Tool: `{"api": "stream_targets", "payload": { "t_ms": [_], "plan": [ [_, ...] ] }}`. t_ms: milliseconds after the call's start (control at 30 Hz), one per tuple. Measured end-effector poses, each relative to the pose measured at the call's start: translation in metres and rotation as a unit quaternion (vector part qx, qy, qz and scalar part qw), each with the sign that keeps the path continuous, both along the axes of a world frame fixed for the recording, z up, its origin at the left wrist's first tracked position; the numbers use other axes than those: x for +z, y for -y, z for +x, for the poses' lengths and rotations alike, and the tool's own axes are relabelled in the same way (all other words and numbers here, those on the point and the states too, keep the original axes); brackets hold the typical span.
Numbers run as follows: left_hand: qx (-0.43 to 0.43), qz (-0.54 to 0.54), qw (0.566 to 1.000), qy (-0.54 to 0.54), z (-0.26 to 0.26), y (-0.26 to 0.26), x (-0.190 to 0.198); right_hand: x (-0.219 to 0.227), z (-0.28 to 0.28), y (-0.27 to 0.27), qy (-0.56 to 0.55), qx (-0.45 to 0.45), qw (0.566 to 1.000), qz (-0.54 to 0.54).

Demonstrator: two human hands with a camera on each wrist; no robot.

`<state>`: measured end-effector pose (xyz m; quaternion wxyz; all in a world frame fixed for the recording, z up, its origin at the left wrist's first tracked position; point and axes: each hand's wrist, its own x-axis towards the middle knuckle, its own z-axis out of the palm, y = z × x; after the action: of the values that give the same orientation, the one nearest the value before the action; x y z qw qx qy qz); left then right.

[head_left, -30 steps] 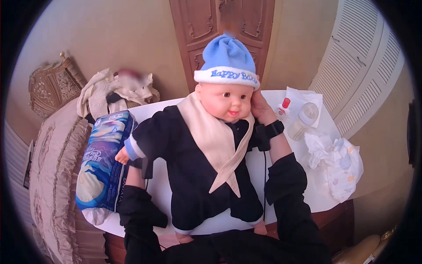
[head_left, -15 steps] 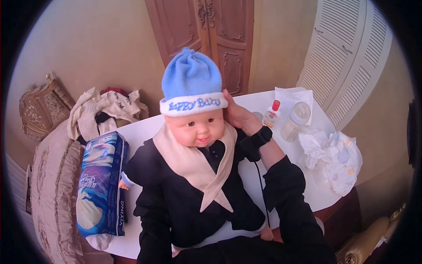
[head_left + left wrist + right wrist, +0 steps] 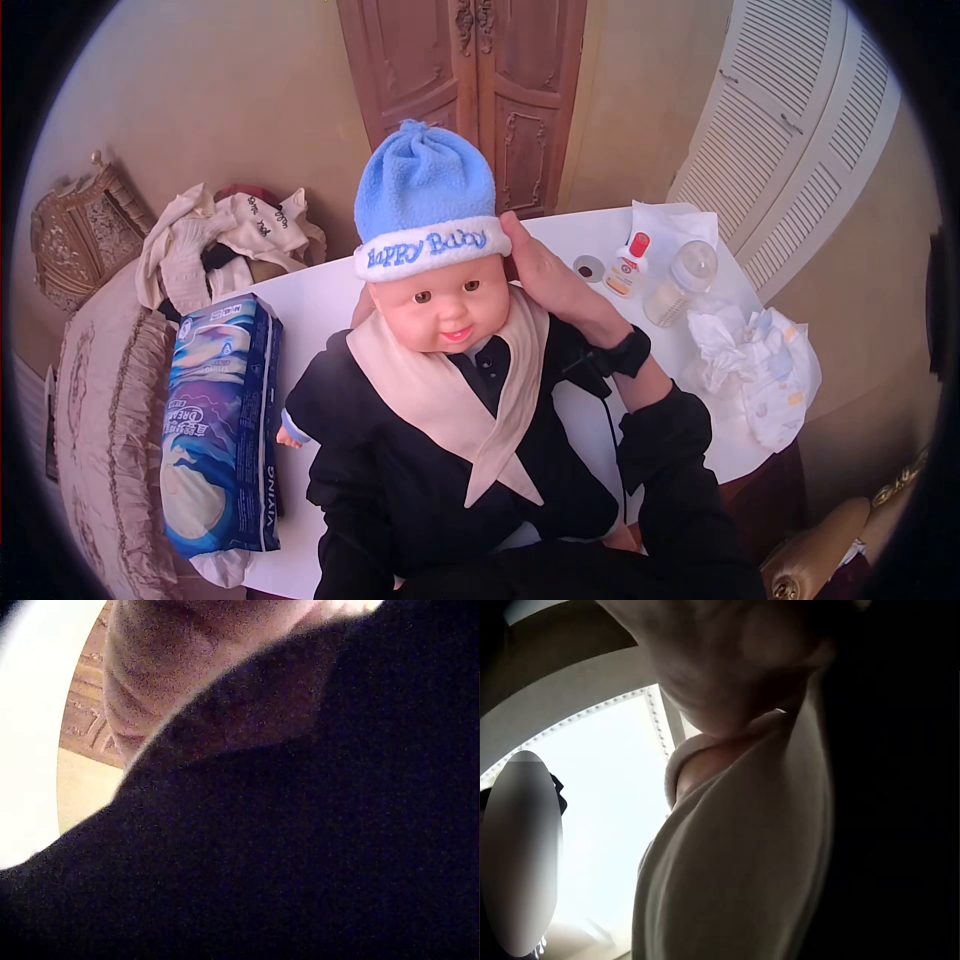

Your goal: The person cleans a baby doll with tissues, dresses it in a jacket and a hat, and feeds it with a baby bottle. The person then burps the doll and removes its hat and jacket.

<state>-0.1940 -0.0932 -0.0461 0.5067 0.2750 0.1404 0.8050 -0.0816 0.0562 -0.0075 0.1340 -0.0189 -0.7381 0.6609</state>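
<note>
A doll [image 3: 445,305] in a dark outfit with a beige collar [image 3: 415,385] and a blue "Happy Baby" hat [image 3: 425,190] leans against the person, facing up. The right hand [image 3: 550,280] holds the side of the doll's head at the hat's white rim; its fingertips pass behind the head. Only a sliver of the left hand [image 3: 363,306] shows at the head's other side; its fingers are hidden. Dark cloth fills most of the left wrist view, below the left hand [image 3: 187,667]. In the right wrist view the right hand [image 3: 720,667] is above the pale collar [image 3: 735,862].
A blue diaper pack [image 3: 215,420] lies at the white table's [image 3: 305,285] left. At the right are a red-capped bottle [image 3: 628,265], a baby bottle [image 3: 680,285], a small round grey item [image 3: 588,267] and crumpled diapers [image 3: 765,375]. Clothes [image 3: 225,240] are heaped at the back left.
The doll has come down and left in the head view and now leans back. The left hand, near the doll's arm and then hidden, shows beside its head. The right hand stays at the head.
</note>
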Motion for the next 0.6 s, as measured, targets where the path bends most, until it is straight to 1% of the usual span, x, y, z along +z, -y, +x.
{"api": "stream_targets", "payload": {
  "t_ms": [33, 100, 133, 167, 200, 233, 267, 300, 333, 367, 400, 467, 500, 567, 600],
  "plan": [
    [0.007, -0.002, 1.000, 0.002, 0.001, 0.000, 0.003, -0.004, 0.001, 0.002, 0.001, -0.001, 1.000, 0.000],
    [0.021, -0.006, 1.000, 0.008, 0.003, 0.000, 0.008, -0.014, 0.006, 0.009, -0.117, -0.105, 0.986, 0.054],
    [0.028, -0.007, 1.000, 0.010, 0.003, -0.001, 0.012, -0.013, 0.012, 0.016, -0.116, -0.106, 0.986, 0.055],
    [0.027, -0.007, 1.000, 0.012, 0.006, -0.004, 0.012, -0.008, 0.022, 0.024, -0.130, -0.164, 0.975, 0.073],
    [0.041, -0.025, 0.999, -0.020, 0.009, -0.006, 0.012, -0.008, 0.032, 0.032, -0.144, -0.223, 0.960, 0.091],
    [0.056, -0.041, 0.996, -0.051, 0.011, -0.008, 0.011, -0.015, 0.043, 0.036, -0.142, -0.223, 0.960, 0.093],
    [0.056, -0.040, 0.996, -0.049, 0.013, -0.009, 0.008, -0.023, 0.056, 0.039, -0.205, -0.249, 0.921, 0.216],
    [-0.001, -0.006, 1.000, 0.000, 0.014, -0.010, 0.002, -0.030, 0.067, 0.044, -0.264, -0.268, 0.864, 0.336],
    [-0.056, 0.030, 0.997, 0.049, 0.013, -0.012, -0.003, -0.033, 0.078, 0.051, -0.277, -0.207, 0.856, 0.383],
    [-0.051, 0.033, 0.997, 0.052, 0.008, -0.011, -0.008, -0.034, 0.088, 0.058, -0.287, -0.144, 0.845, 0.427],
    [-0.041, 0.039, 0.997, 0.058, 0.010, -0.013, -0.018, -0.035, 0.093, 0.068, -0.286, -0.137, 0.847, 0.427],
    [-0.019, 0.047, 0.997, 0.066, 0.004, -0.008, -0.030, -0.037, 0.094, 0.088, -0.263, -0.061, 0.801, 0.535],
    [-0.009, 0.049, 0.996, 0.067, 0.002, -0.005, -0.036, -0.039, 0.091, 0.092, -0.265, -0.058, 0.802, 0.532],
    [0.009, 0.059, 0.996, 0.065, -0.010, 0.000, -0.044, -0.040, 0.084, 0.097, -0.202, -0.061, 0.768, 0.605],
    [0.017, 0.065, 0.996, 0.064, -0.016, 0.001, -0.048, -0.043, 0.081, 0.098, -0.219, -0.079, 0.764, 0.601]
  ]
}}
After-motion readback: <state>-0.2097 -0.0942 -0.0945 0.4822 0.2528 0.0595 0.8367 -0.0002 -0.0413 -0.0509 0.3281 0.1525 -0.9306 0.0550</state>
